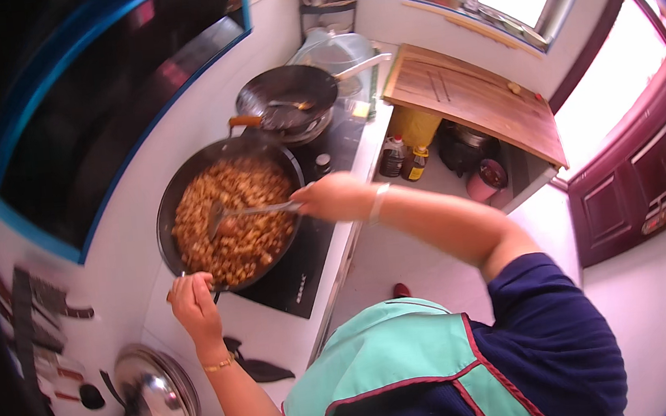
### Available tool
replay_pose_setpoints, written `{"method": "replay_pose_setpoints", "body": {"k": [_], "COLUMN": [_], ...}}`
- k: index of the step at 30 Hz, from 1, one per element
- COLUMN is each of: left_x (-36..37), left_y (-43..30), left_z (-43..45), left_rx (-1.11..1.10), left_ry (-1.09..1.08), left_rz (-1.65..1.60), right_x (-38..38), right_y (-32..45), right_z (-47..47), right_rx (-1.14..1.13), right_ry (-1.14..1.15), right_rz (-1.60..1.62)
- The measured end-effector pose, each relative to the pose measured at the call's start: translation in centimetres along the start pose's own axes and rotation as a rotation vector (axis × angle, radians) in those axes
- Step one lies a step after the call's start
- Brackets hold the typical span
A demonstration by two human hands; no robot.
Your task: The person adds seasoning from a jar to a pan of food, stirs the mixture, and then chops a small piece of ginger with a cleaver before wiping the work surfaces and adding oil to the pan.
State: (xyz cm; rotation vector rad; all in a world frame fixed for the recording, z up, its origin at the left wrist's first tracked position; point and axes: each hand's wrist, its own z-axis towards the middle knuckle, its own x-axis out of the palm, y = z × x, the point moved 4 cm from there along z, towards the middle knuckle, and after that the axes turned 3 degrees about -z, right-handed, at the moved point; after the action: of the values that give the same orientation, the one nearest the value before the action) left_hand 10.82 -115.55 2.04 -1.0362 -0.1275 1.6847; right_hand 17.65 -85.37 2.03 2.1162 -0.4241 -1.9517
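A large dark wok (163,223) stands on the black cooktop (284,289), with brown diced food (248,186) spread over its inside. My right hand (332,197) grips the handle of a metal spatula (256,210), whose blade rests in the food left of the wok's middle. At the wok's near edge, my left hand (194,300) is closed around its side handle, most of which the fingers hide. Beyond it sits a second, smaller dark wok (251,93) with a wooden side handle and a pale long handle; a utensil lies inside.
Metal lids (159,395) lean at the lower left, below knives (50,298) on the wall. A dark cloth (264,370) lies on the counter. Right of the cooktop, a wooden board (472,101) bears two chopsticks, with bottles (415,164) and a pink bin (487,180) beneath.
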Motion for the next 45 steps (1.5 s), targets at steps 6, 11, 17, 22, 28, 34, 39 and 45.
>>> {"method": "replay_pose_setpoints", "body": {"k": [6,11,17,22,28,34,39,45], "left_x": [9.9,25.0,41.6,52.8,68.6,84.6,93.0,102.6], "left_y": [-13.5,-24.4,-32.6,-36.2,-38.5,-40.5,-38.4,-37.0], "left_z": [3.3,5.5,8.7,13.5,22.4,39.8,59.9,82.0], "left_rx": [0.231,0.447,0.472,0.547,0.553,0.479,0.434,0.432], "left_ry": [0.128,0.219,0.392,0.378,0.395,0.327,0.137,0.015], "left_rz": [-0.139,-0.297,-0.445,-0.517,-0.655,-0.796,-0.750,-0.634], "right_x": [-1.9,-5.7,-7.0,-9.9,-13.9,-22.3,-27.9,-33.1], "right_y": [-3.6,-15.7,-32.2,-42.7,-56.9,-71.2,-78.5,-87.5], "right_z": [-3.1,-9.7,-16.5,-17.4,-14.0,-7.2,-0.7,7.2], "right_rx": [-0.247,-0.154,0.051,0.193,0.284,0.446,0.439,0.349], "right_ry": [-0.370,-0.378,-0.578,-0.556,-0.756,-0.900,-0.812,-0.756], "right_rz": [0.073,0.687,0.902,1.234,1.179,0.947,0.936,1.087]}}
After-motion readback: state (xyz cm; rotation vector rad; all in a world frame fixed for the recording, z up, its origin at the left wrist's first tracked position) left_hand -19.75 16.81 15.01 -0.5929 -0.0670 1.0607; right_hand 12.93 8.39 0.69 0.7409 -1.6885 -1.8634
